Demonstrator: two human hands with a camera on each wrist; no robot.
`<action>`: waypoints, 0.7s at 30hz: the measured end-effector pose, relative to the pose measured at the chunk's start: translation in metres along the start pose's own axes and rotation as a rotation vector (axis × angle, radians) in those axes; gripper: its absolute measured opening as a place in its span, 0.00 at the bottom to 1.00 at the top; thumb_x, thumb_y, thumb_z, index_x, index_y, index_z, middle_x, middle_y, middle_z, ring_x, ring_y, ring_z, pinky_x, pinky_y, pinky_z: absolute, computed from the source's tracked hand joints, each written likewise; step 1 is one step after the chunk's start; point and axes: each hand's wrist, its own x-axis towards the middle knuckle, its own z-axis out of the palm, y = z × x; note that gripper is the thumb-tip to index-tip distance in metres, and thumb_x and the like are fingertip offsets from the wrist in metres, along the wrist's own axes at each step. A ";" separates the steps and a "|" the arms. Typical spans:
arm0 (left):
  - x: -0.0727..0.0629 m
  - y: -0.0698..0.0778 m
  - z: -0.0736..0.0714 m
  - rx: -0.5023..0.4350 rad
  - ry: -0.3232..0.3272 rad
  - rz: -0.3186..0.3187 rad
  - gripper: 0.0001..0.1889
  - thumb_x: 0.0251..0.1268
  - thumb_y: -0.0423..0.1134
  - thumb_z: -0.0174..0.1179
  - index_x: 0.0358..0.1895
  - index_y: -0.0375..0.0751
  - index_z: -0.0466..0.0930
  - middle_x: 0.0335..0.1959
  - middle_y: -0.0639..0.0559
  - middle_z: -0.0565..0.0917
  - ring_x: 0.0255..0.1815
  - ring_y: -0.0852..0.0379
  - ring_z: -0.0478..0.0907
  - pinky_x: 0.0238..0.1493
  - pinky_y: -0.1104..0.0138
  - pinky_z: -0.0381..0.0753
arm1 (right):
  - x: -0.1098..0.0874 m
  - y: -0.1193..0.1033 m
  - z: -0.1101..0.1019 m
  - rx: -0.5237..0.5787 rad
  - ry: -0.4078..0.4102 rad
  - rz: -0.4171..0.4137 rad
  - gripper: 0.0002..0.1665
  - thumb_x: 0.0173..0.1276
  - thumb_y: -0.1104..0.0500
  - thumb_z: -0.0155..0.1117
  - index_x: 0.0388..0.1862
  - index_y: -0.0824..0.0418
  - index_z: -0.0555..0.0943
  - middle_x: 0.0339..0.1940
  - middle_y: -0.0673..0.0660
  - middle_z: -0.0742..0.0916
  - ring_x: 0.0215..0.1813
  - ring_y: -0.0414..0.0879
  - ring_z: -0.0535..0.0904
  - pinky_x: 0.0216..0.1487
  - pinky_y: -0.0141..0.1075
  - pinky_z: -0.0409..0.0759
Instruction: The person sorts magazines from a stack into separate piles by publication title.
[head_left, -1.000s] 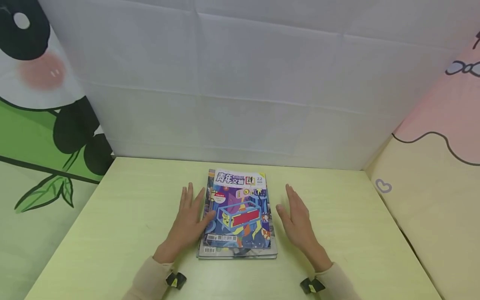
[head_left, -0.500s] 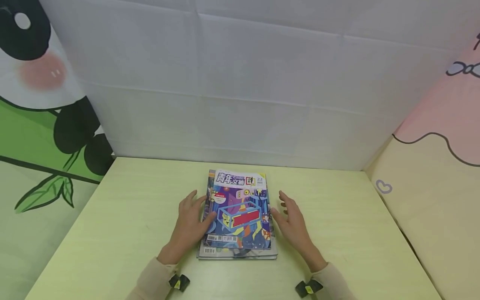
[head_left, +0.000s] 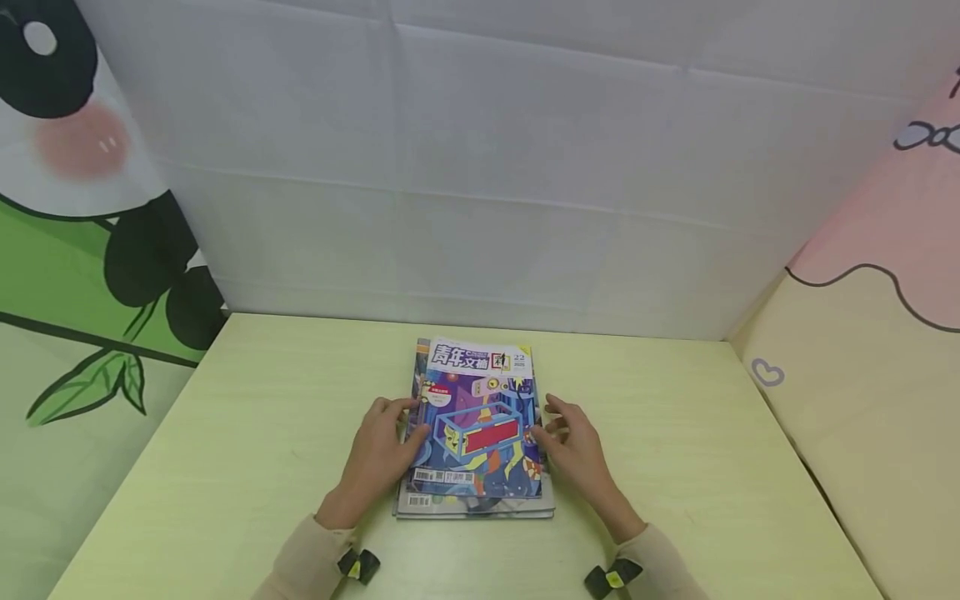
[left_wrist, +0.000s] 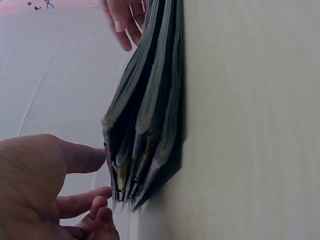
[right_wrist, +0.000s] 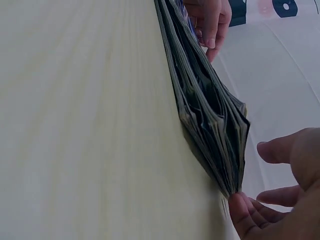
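A small pile of magazines (head_left: 487, 506) lies flat on the table, in the middle of the head view. On top is a magazine with a blue and purple cover (head_left: 480, 467); its edges are not lined up with those below. My left hand (head_left: 378, 454) is at the pile's left side, thumb at the cover's edge and fingers loosely bent beside the pile. At the right side is my right hand (head_left: 581, 454). In the right wrist view its fingertips (right_wrist: 240, 205) touch the pile's edge, while the thumb stands a little apart. Page edges fan slightly in both wrist views.
The pale yellow table (head_left: 262, 467) stretches out on both sides of the pile. A white cloth wall (head_left: 487, 208) rises behind it. Printed panels flank it, a green one (head_left: 75, 258) on the left and a pink and cream one (head_left: 885, 250) on the right.
My right hand has moved left to the pile, its fingers bending from straight. My left hand's fingers have bent in toward the left edge. The magazines have not moved.
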 end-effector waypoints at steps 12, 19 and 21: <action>0.002 0.012 -0.007 -0.029 -0.016 -0.143 0.19 0.74 0.38 0.73 0.59 0.26 0.86 0.30 0.48 0.76 0.31 0.54 0.72 0.29 0.66 0.67 | 0.003 0.007 0.005 -0.035 -0.038 0.056 0.35 0.76 0.60 0.78 0.75 0.72 0.79 0.55 0.61 0.87 0.41 0.45 0.77 0.35 0.29 0.76; 0.003 0.015 -0.007 -0.030 -0.031 -0.174 0.17 0.74 0.37 0.73 0.56 0.27 0.87 0.29 0.49 0.79 0.29 0.54 0.74 0.28 0.65 0.69 | 0.005 0.008 0.005 -0.060 -0.041 0.036 0.33 0.75 0.61 0.79 0.74 0.73 0.80 0.53 0.61 0.86 0.38 0.44 0.75 0.33 0.30 0.73; 0.004 0.015 -0.007 -0.033 -0.027 -0.167 0.16 0.74 0.37 0.73 0.55 0.27 0.87 0.29 0.50 0.79 0.29 0.55 0.74 0.28 0.65 0.69 | 0.005 0.008 0.004 -0.066 -0.041 0.029 0.33 0.75 0.61 0.79 0.73 0.74 0.80 0.52 0.61 0.86 0.37 0.44 0.75 0.33 0.30 0.73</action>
